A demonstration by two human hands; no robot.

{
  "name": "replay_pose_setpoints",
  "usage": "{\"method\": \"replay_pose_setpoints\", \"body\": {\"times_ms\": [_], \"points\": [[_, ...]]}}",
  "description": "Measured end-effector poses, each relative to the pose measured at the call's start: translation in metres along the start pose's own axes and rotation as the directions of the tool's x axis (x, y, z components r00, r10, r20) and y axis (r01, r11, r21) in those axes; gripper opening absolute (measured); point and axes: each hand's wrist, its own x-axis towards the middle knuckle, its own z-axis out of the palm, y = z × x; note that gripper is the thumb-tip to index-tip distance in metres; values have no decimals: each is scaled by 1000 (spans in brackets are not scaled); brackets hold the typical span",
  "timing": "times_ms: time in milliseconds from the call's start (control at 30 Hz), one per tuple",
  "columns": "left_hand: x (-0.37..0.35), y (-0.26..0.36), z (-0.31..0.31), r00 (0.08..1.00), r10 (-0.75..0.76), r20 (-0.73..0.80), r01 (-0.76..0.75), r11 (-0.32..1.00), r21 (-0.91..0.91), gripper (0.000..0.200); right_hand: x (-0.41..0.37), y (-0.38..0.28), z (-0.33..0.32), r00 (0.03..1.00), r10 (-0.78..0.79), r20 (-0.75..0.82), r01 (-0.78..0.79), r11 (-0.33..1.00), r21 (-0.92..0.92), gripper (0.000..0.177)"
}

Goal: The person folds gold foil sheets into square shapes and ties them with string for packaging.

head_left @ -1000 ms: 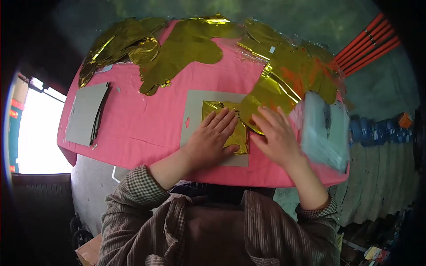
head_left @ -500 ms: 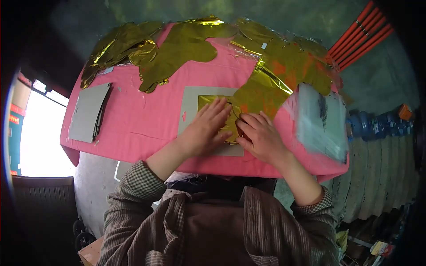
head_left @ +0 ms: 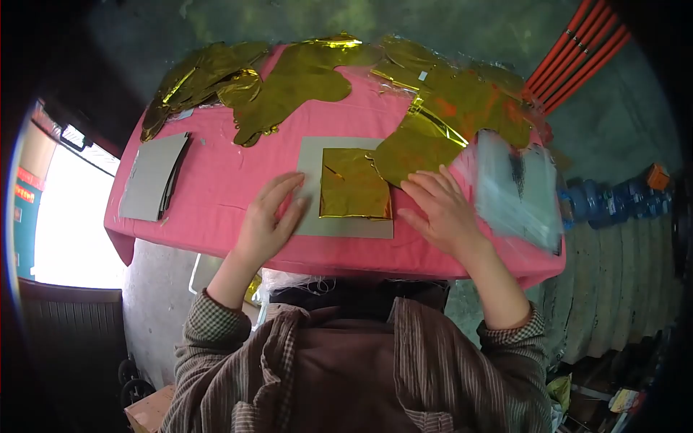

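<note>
A gold foil piece [head_left: 354,187], folded into a near square, lies flat on a grey card [head_left: 310,216] in front of me. My left hand [head_left: 268,220] is at the card's left edge, fingers stretched and thumb apart, holding nothing. To the right of the folded foil, my right hand [head_left: 442,209] is open, its fingertips at the lower edge of an unfolded gold foil balloon [head_left: 419,148]. That balloon overlaps the card's upper right corner.
A pink cloth [head_left: 253,173] covers the table. Grey cards [head_left: 153,177] are stacked at left; clear plastic sleeves [head_left: 516,187] lie at right. More flat gold foil balloons [head_left: 289,76] spread along the far edge. Orange poles [head_left: 577,54] and blue bottles [head_left: 613,202] stand beyond.
Both hands have come off the folded foil and moved apart, the left one to the left and the right one slightly right. The folded foil is now uncovered on the card.
</note>
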Motion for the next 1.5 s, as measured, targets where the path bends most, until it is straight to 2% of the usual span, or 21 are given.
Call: {"method": "replay_pose_setpoints", "body": {"times_ms": [100,167,200,267,300,367,400,500,567,600,700,767,867,933,1067,1133,1167,1233,1300,1367,1500], "points": [[-16,0,-5,995,88,-47,-82,990,116,26,-19,-2,-17,999,2,-53,-3,1000,-8,35],[-33,1,-8,994,30,109,-35,999,42,22,-33,-7,-29,995,74,-67,-71,996,55,29],[-40,7,-11,995,31,92,-35,998,47,22,-41,-10,-34,996,57,-71,-54,997,49,29],[-55,21,-16,947,48,317,-3,990,-140,18,-58,-17,-40,993,100,-69,-86,979,184,22],[-62,24,-16,957,41,289,-3,991,-133,18,-64,-22,-40,990,109,-85,-86,967,239,19],[-77,27,-14,773,-95,627,320,912,-256,21,-74,-32,-40,992,83,-96,-51,955,292,16],[-86,21,-8,787,-109,608,323,912,-254,21,-80,-37,-36,990,117,-78,-77,913,400,14],[-117,-30,39,833,-34,552,166,967,-192,26,-80,-56,-25,988,152,-17,-114,807,579,11],[-136,-60,73,944,-30,327,-37,980,196,32,-74,-64,-10,998,44,-49,-7,811,585,12],[-140,-55,78,943,-19,333,-120,912,391,29,-70,-69,-5,998,-2,-64,39,818,574,12],[-140,-50,83,888,-4,460,-227,865,447,21,-63,-83,7,998,-66,4,52,820,570,14],[-146,-58,88,919,99,381,-284,837,468,17,-62,-84,17,990,-122,68,58,805,590,16],[-146,-55,82,928,88,361,-249,868,430,16,-66,-84,26,986,-133,104,43,795,605,16],[-147,-49,75,968,39,249,-105,961,258,15,-66,-86,26,984,-125,124,24,795,606,16],[-141,-20,45,987,46,156,-60,995,86,13,-64,-84,34,972,-158,175,21,796,605,17],[-134,4,27,911,-359,201,404,873,-275,12,-61,-84,41,966,-164,202,5,788,616,18],[-132,0,25,969,-235,78,247,902,-354,9,-58,-84,43,961,-166,221,-8,782,624,20],[-126,1,12,885,-413,214,463,735,-495,8,-48,-93,45,970,-143,197,-18,766,643,22],[-117,11,0,890,-388,240,455,728,-513,9,-34,-106,47,977,-147,155,11,761,649,27],[-112,23,-7,900,-322,294,422,811,-404,9,-25,-111,65,974,-166,155,22,748,663,24],[-111,33,-8,919,-305,250,391,790,-473,10,-19,-118,80,968,-224,110,89,721,687,14]]}}
